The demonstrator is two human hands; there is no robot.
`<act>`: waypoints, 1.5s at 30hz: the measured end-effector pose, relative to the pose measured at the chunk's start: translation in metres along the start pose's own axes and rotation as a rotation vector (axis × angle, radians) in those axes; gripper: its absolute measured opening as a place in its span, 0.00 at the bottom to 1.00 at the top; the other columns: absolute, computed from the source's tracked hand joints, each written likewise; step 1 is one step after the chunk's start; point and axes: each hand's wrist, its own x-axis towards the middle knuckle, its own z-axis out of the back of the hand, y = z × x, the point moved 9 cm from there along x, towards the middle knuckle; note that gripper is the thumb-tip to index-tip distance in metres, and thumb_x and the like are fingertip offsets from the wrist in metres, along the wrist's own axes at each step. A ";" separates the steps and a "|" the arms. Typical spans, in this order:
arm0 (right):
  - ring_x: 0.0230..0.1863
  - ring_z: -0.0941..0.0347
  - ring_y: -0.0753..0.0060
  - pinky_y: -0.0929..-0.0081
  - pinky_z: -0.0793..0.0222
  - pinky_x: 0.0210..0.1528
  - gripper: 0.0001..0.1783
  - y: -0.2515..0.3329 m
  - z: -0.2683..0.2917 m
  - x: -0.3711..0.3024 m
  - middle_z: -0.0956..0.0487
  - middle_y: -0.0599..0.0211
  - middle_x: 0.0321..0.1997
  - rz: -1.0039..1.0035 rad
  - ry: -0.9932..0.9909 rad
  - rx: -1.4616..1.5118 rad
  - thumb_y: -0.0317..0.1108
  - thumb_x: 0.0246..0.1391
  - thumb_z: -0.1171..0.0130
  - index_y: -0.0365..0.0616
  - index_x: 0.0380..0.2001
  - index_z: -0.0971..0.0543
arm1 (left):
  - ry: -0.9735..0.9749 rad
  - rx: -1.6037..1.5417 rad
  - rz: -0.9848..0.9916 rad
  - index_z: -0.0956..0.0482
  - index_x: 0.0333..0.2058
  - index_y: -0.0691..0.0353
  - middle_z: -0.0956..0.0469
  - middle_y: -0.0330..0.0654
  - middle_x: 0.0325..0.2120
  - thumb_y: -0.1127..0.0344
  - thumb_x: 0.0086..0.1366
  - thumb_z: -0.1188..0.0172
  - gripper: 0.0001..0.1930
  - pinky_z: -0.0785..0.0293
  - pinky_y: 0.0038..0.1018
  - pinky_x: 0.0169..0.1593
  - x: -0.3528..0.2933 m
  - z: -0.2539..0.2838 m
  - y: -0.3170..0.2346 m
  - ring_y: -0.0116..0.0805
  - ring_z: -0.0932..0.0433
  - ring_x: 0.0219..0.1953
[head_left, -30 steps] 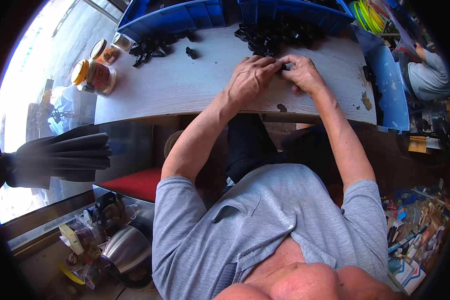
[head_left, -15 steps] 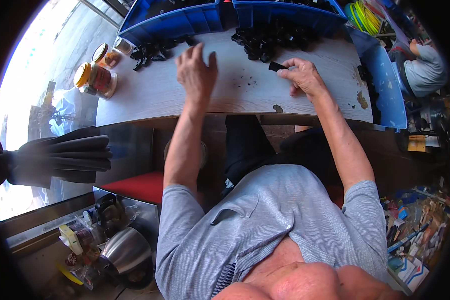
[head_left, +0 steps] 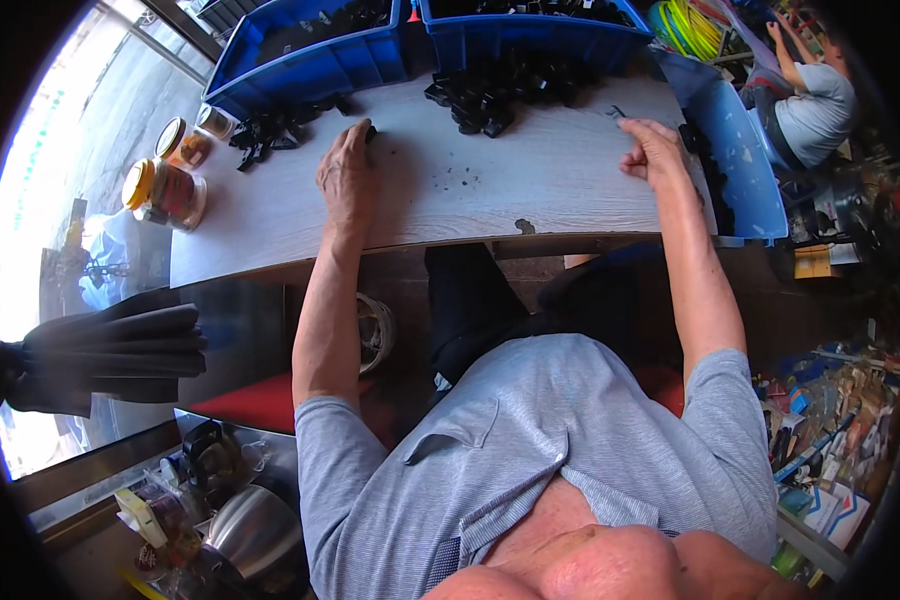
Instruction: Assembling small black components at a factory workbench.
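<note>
My left hand [head_left: 348, 178] rests on the table left of centre, its fingers closed round a small black plastic piece [head_left: 372, 132] that is mostly hidden. My right hand [head_left: 660, 152] is over the table's right side, its fingers curled. A small thin dark piece [head_left: 616, 112] shows at its fingertips; its kind is too small to tell. Between and beyond my hands lies a large heap of black plastic pieces [head_left: 490, 95]. Farther left, a smaller heap of similar pieces [head_left: 265, 135] lies beyond my left hand.
Two blue bins [head_left: 320, 62] [head_left: 540, 35] holding black pieces stand along the far edge. Lidded jars [head_left: 175, 190] stand at the left. A light-blue bin [head_left: 750, 160] adjoins the right edge. Dark crumbs [head_left: 460, 180] dot the table. Another person [head_left: 815, 110] sits at far right.
The black piece in my right hand has left its fingers; a thin dark piece now shows there. My left hand has lowered and closed on a black piece. The right hand has moved right.
</note>
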 end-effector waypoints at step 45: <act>0.12 0.35 0.80 0.73 0.34 0.13 0.20 0.011 -0.152 -0.045 0.28 0.73 0.18 0.120 0.340 -0.545 0.39 0.52 0.29 0.41 0.45 0.21 | 0.090 -0.893 0.363 0.18 0.51 0.66 0.14 0.42 0.35 0.70 0.67 0.37 0.15 0.22 0.23 0.40 -0.041 -0.035 -0.069 0.25 0.18 0.36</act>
